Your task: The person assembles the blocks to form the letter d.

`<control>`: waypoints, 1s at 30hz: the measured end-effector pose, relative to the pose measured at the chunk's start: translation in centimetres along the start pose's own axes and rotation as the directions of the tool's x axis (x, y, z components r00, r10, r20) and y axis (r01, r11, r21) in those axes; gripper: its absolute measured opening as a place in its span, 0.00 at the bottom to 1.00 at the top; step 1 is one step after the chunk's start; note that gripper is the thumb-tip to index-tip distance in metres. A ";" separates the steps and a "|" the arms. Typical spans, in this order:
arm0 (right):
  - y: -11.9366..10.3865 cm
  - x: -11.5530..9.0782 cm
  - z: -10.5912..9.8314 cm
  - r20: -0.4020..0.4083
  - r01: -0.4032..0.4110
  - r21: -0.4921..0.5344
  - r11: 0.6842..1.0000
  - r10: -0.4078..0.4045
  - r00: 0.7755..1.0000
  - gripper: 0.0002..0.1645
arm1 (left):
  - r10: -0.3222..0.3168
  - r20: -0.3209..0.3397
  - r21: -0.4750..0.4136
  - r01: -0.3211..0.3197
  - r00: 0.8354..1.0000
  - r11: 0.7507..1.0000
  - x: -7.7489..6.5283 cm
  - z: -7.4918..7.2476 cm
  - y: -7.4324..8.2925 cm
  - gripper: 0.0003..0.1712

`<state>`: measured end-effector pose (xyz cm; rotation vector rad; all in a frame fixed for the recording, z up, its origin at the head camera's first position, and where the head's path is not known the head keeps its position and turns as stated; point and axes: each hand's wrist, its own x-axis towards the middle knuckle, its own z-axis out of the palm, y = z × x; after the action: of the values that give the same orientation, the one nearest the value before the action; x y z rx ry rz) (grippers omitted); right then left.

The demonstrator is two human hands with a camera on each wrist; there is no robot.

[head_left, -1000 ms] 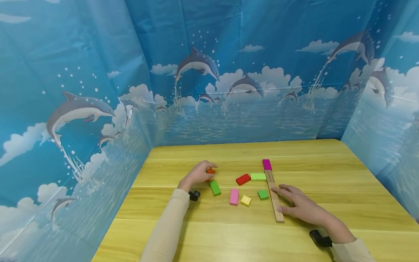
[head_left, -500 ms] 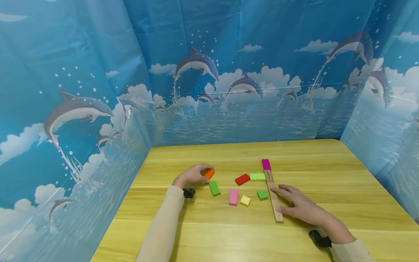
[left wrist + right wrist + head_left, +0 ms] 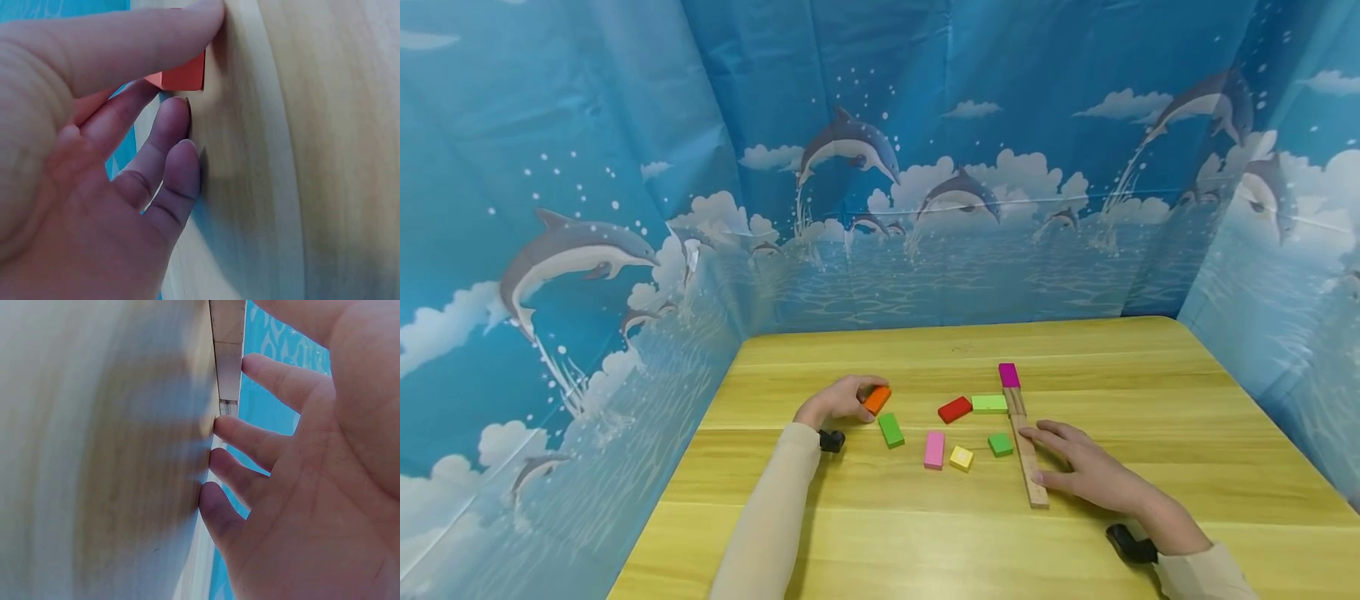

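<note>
My left hand (image 3: pixel 841 400) pinches an orange block (image 3: pixel 877 400) between thumb and fingers at the left of the table. In the left wrist view the thumb crosses over the orange block (image 3: pixel 184 74), hiding part of it. A green block (image 3: pixel 891 431) lies just in front of that hand. On the right, my right hand (image 3: pixel 1086 467) has its fingers spread loosely beside a line of plain wooden blocks (image 3: pixel 1030 467), with fingertips touching its side. In the right wrist view one fingertip meets a wooden block (image 3: pixel 229 369). A magenta block (image 3: pixel 1009 375) sits at the line's far end.
Between the hands lie a red block (image 3: pixel 954 409), a light green block (image 3: pixel 989 404) touching the wooden line, a pink block (image 3: pixel 934 450), a yellow block (image 3: pixel 961 457) and a small green block (image 3: pixel 1000 444). A dolphin-print curtain (image 3: pixel 865 275) hangs behind the table (image 3: pixel 925 542).
My left hand has drawn back a little to the left, and more of the orange block shows between its fingers. My right hand stays by the wooden line.
</note>
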<state>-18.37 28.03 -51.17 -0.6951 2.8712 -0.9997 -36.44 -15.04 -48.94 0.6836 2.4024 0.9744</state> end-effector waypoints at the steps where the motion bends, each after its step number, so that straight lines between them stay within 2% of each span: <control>1: 0.0 0.0 0.0 0.000 -0.001 0.000 1.000 0.001 1.000 0.42 | -0.003 -0.005 0.007 0.003 1.000 1.000 0.0 0.1 0.1 0.42; 11: -0.2 -0.1 -0.1 -0.001 -0.004 -0.003 1.000 0.004 1.000 0.41 | -0.010 -0.057 0.080 0.015 0.998 0.997 0.4 0.5 0.5 0.38; 18: -0.4 -0.1 0.0 -0.002 0.003 -0.005 1.000 -0.003 1.000 0.41 | 0.001 -0.123 0.177 0.021 0.992 0.984 0.6 0.7 0.9 0.38; 24: -0.5 -0.1 -0.1 0.001 0.000 -0.007 1.000 0.000 1.000 0.42 | -0.003 -0.179 0.161 0.032 0.984 0.986 0.6 0.9 1.1 0.37; 30: -0.4 -0.2 -0.1 -0.001 -0.008 -0.010 1.000 0.008 1.000 0.41 | 0.009 -0.231 0.195 0.037 0.973 0.980 0.7 1.5 1.5 0.37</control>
<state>-18.04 27.87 -50.84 -0.6834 2.8788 -0.9858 -35.74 -12.90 -48.93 0.6525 2.7326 0.8561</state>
